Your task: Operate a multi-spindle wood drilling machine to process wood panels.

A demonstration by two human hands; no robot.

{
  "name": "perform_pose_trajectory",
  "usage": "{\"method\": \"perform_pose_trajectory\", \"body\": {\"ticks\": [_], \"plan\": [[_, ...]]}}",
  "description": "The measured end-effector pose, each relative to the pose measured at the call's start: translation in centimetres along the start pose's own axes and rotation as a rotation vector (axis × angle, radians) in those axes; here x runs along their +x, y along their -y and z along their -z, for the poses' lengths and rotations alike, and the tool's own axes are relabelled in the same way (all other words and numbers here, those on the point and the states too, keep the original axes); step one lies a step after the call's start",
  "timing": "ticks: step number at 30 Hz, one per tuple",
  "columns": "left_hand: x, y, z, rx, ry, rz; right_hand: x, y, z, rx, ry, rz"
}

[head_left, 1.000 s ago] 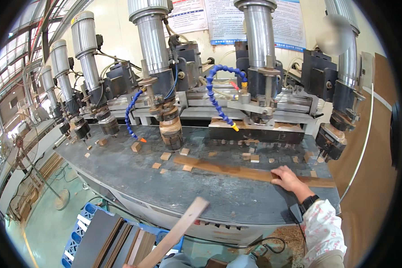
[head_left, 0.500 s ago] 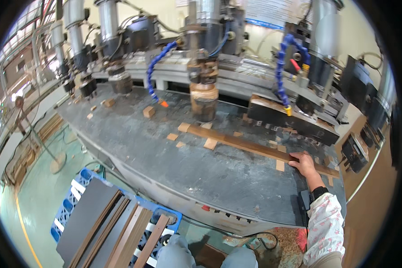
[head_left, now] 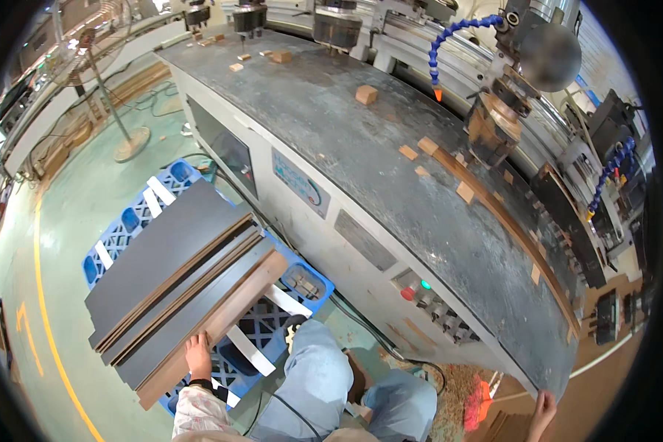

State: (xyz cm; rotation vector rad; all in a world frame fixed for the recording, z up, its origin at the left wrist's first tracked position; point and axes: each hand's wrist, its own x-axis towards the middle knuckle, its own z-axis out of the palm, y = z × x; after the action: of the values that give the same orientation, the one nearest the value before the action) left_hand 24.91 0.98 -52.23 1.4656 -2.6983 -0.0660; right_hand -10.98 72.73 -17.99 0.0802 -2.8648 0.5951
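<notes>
Several long, stiff boards (head_left: 177,272) are lying stacked on a blue pallet (head_left: 125,228); the left hand (head_left: 197,352) is gripping one board's near end. They look awkward, probably best lifted mid-length. The right hand (head_left: 544,407) is resting unclenched at the machine table (head_left: 390,177) edge.

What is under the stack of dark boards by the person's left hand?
The stack of dark boards lies on a blue plastic pallet with white slats, on the green floor. The left hand touches the stack's near end. The pallet's middle is covered by the boards.
</notes>
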Motion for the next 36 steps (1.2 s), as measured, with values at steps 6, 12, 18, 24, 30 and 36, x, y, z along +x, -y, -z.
{"method": "perform_pose_trajectory", "body": {"ticks": [6, 12, 18, 24, 30, 36], "plan": [[3.5, -1.9, 0.2, 0.143, -0.071, 0.152, -12.8, -11.0, 0.7, 0.485, 0.082, -0.109], [6.3, -6.8, 3.0, -0.289, -0.209, 0.013, -24.8, -6.0, 1.5, -0.086, 0.268, -0.396], [12.4, -30.8, 18.9, -0.992, -0.331, -0.602, -38.2, 0.2, 1.8, -0.449, 0.512, -0.995], [6.2, -58.7, 34.1, -0.939, -0.069, -1.324, -39.9, 0.9, 7.6, 0.057, 0.565, -1.017], [8.6, -73.5, 29.7, -0.287, -0.035, -1.349, -42.0, 1.4, 22.9, -0.063, 0.238, -0.838], [8.1, -78.5, 30.8, -0.141, 0.157, -1.509, -37.0, 5.2, 29.7, 0.027, -0.027, -0.932]]}}
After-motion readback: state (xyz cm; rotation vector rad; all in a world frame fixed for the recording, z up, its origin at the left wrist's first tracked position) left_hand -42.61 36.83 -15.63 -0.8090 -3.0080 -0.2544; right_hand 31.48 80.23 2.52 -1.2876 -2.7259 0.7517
